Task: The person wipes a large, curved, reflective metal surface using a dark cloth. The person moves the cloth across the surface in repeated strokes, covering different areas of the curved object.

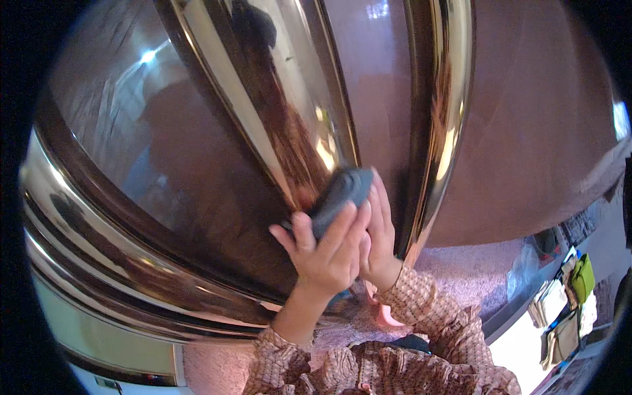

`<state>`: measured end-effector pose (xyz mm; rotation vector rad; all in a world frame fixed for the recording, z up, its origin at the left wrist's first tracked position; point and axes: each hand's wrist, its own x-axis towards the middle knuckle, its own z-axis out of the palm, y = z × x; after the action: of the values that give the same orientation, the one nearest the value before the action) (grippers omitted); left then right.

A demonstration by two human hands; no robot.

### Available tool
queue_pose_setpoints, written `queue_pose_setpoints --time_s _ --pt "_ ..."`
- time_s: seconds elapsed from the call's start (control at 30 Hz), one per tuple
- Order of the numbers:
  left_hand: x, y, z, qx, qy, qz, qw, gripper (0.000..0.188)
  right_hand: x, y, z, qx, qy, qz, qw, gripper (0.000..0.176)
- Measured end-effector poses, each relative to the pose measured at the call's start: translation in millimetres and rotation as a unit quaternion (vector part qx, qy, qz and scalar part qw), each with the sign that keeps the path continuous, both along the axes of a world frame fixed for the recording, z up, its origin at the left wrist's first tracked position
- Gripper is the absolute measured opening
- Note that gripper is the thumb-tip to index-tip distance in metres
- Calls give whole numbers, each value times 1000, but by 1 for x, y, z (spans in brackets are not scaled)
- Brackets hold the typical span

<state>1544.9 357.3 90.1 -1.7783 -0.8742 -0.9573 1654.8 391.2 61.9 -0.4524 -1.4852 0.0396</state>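
A dark grey cloth or pad (340,197), partly blurred, lies under both hands against a glossy gold-coloured metal moulding (296,98). My left hand (328,247) presses on its near side with the fingers spread along it. Right beside it, my right hand (380,232) touches the pad's right end with its fingers extended. The moulding runs between dark, glossy brown panels (212,197) that mirror the surroundings. Whether the fingers curl round the pad's far side is hidden.
Another gold moulding (444,123) rises to the right, beside a broad brown panel (533,123). More curved mouldings (123,247) sweep across the lower left. Folded cloths (548,301), one of them green, lie at the lower right, near clear plastic (523,271). Pinkish carpet (464,271) shows below.
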Motion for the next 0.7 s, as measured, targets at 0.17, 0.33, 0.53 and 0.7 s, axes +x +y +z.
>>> queue_pose_setpoints --time_s 0.17,0.33,0.53,0.7 --pt "31 0 73 -6 -97 63 993 39 16 32 78 62 -37 109 991 51" --pt "38 -4 37 3 -80 74 994 42 26 29 41 55 -57 135 988 54" --pt "40 -9 18 3 -32 118 993 41 30 29 27 49 -58 159 984 57" --pt "60 -8 100 5 -68 154 986 41 33 45 106 93 -41 181 978 57"
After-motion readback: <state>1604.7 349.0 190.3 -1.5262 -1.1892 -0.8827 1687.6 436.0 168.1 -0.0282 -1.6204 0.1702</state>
